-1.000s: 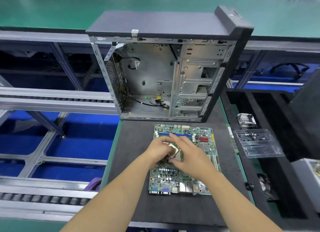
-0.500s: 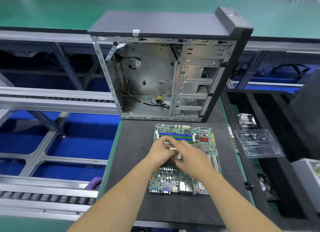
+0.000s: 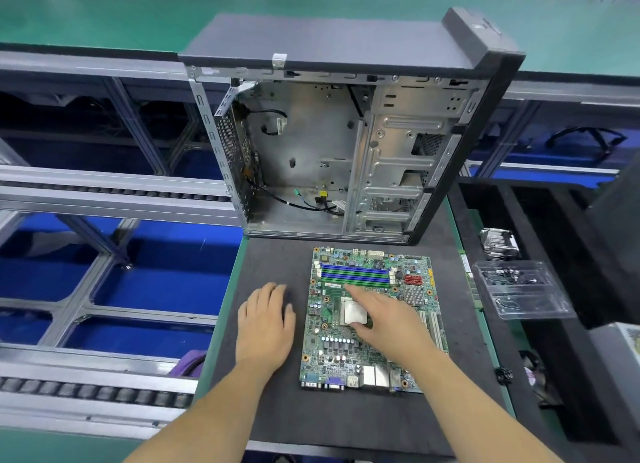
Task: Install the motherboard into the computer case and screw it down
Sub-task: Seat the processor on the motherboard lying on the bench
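Motherboard (image 3: 372, 319) on mat (image 3: 277, 417), before computer case (image 3: 346, 144); screw tray (image 3: 519, 289) right.

A: The right hand (image 3: 391, 319) covers the motherboard (image 3: 370, 317) beside its silver socket.

B: Contents of the clear tray (image 3: 519, 289) off the surface's right edge are too small to identify.

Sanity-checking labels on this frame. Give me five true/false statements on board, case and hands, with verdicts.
1. The motherboard lies flat on the dark mat, outside the computer case. True.
2. The left hand grips the board's edge. False: it rests flat on the mat, left of the board.
3. The right hand is over the board beside the silver CPU. True.
4. The case's open side faces the person. True.
5. The clear plastic tray sits inside the case. False: it sits to the right of the mat.
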{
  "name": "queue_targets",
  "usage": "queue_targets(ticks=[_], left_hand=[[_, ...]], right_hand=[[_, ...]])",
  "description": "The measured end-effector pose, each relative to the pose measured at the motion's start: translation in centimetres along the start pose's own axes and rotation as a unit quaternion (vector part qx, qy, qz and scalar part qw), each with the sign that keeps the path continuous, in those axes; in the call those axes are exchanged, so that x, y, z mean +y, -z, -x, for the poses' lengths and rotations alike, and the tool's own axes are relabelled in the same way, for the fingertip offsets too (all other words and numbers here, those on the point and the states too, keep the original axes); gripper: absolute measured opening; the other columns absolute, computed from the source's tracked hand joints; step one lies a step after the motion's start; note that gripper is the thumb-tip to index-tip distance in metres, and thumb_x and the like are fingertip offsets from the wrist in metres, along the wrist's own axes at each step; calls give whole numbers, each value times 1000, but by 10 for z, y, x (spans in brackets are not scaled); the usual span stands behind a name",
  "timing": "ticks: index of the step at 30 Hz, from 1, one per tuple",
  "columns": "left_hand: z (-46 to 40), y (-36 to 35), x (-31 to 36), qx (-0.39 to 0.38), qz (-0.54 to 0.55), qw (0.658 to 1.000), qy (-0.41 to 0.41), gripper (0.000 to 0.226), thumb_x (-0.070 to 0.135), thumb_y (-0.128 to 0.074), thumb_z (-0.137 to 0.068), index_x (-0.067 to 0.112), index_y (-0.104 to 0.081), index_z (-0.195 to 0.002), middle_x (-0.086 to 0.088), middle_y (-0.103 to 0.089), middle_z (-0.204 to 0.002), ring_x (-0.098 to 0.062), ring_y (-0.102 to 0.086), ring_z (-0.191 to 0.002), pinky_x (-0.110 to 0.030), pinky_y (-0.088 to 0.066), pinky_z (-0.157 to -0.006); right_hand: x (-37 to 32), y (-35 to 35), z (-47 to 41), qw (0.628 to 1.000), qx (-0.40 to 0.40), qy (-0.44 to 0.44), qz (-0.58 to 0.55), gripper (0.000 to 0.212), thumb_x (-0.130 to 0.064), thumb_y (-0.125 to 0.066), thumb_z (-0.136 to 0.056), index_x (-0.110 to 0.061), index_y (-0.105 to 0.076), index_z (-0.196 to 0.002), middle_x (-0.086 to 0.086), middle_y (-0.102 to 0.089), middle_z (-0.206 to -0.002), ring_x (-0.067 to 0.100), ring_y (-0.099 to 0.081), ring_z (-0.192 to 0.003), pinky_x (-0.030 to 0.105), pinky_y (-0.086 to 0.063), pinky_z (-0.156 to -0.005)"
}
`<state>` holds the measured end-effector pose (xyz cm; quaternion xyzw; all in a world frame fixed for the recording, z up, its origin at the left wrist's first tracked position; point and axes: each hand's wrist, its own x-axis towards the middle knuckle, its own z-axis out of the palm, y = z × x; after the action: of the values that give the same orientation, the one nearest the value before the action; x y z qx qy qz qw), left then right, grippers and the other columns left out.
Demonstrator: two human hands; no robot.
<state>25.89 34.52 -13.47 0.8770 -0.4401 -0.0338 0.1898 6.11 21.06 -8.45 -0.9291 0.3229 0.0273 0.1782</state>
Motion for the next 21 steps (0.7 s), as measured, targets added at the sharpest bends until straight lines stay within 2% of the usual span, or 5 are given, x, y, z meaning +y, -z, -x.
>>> queue_targets(ticks=[3, 9, 17, 21], left_hand=[[3, -7, -5, -11, -41, 999, -19, 41, 39, -41, -99, 25, -52, -135, 5, -48, -139, -19, -42, -129, -41, -33, -109], [0, -7, -5, -22, -53, 998, -7, 40, 44, -37, -98, 29, -51, -133, 7, -46, -139, -17, -39, -131, -42, -31, -110], [0, -9, -7, -9, -52, 999, -5, 36, 42, -44, -95, 28, -56, -125, 6, -50, -136, -19, -42, -128, -43, -32, -107], [-1, -9, -6, -18, -55, 998, -4, 37, 43, -44, -95, 28, -56, -126, 6, -49, -137, -19, -41, -128, -42, -32, -108]], right_hand=[[1, -1, -1, 1000, 2, -1, 7, 71, -44, -55, -100, -44, -17, -160, -17, -44, -156, 15, -64, -117, 36, -58, -86], [4, -6, -4, 1000, 9, -7, 8, 71, -46, -55, -100, -46, -16, -159, -20, -47, -153, 11, -63, -117, 33, -58, -83], [5, -10, -6, 1000, -6, -15, -19, 73, -43, -58, -99, -47, -17, -159, -21, -49, -151, 12, -60, -123, 32, -54, -89], [4, -10, -6, 1000, -4, -11, -24, 73, -44, -59, -100, -46, -17, -159, -21, -51, -149, 12, -62, -119, 33, -55, -87]])
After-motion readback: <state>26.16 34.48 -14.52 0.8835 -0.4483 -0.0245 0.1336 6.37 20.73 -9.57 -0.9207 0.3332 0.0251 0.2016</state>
